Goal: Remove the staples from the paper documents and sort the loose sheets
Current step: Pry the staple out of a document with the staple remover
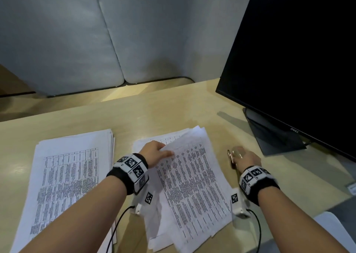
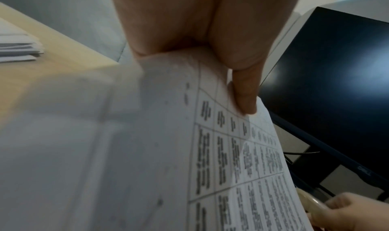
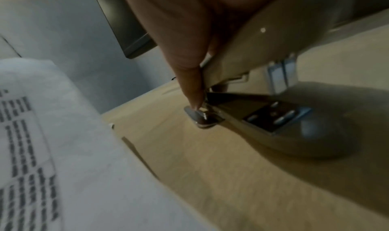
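Your left hand [image 1: 156, 151] reaches forward and pinches the raised top corner of the sheets [image 1: 192, 185] mid-counter [image 1: 154, 114]. Your right hand [image 1: 248, 159] grips a stapler [image 3: 248, 78] just right of them, its tip touching the counter. A second stack [image 1: 71, 175] lies left. Print is blurred; no staple is discernible.

My desk and what sits on it

A light wooden desk [image 1: 163, 108] carries my neat paper stack [image 1: 67, 175] lower left, a looser pile of sheets [image 1: 192, 185] centre, and the monitor's stand [image 1: 269, 133] right.
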Demonstrator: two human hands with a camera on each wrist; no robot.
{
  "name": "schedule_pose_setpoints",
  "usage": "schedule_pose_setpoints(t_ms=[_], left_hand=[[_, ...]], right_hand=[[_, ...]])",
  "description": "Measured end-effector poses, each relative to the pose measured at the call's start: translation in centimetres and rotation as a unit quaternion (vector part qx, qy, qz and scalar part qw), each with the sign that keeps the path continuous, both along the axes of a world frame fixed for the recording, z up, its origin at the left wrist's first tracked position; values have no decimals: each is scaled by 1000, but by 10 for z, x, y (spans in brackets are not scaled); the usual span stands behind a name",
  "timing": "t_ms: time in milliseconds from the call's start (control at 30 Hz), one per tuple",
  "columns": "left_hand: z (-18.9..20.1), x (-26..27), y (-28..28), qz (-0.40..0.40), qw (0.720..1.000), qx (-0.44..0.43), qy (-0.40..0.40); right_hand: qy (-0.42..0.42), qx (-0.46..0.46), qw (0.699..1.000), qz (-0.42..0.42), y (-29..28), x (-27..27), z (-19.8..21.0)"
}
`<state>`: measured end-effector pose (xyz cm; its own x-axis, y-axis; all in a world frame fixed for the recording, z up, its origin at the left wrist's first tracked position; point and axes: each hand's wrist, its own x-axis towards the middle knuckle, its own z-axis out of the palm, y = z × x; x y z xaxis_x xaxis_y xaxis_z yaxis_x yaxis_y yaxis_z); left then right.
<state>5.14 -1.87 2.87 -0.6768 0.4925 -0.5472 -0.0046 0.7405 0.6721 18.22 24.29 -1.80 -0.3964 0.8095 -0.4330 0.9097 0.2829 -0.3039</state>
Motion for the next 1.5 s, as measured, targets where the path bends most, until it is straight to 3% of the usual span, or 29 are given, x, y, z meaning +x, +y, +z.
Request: schedule_pose_setpoints(t_ms=[100, 200, 300, 367, 533, 767, 1133, 1367, 1500], left_hand=[[1, -1, -2, 1, 1000, 6, -8], [1, -1, -4, 5, 1000, 29, -12], [2, 1, -4, 16, 999, 43, -10], [3, 3, -3, 23, 998, 53, -14], [4, 8, -2, 53, 995, 78, -42], [2, 9, -4, 76, 991, 95, -63], [5, 14, -2, 88, 986, 109, -85], [9, 14, 0, 113, 981, 101, -118], [7, 15, 3, 119, 982, 83, -124]], right_hand=[[77, 48, 996, 10, -14, -4, 23], [150, 51, 973, 170, -44, -6, 52], [136, -20, 942, 306, -80, -9, 60], [107, -37, 929, 352, -100, -13, 53], [138, -50, 932, 332, -123, -17, 42], [127, -29, 941, 313, -122, -23, 43], [187, -52, 943, 271, -125, -26, 44], [193, -77, 935, 288, -115, -31, 47], [173, -41, 926, 334, -117, -28, 48]])
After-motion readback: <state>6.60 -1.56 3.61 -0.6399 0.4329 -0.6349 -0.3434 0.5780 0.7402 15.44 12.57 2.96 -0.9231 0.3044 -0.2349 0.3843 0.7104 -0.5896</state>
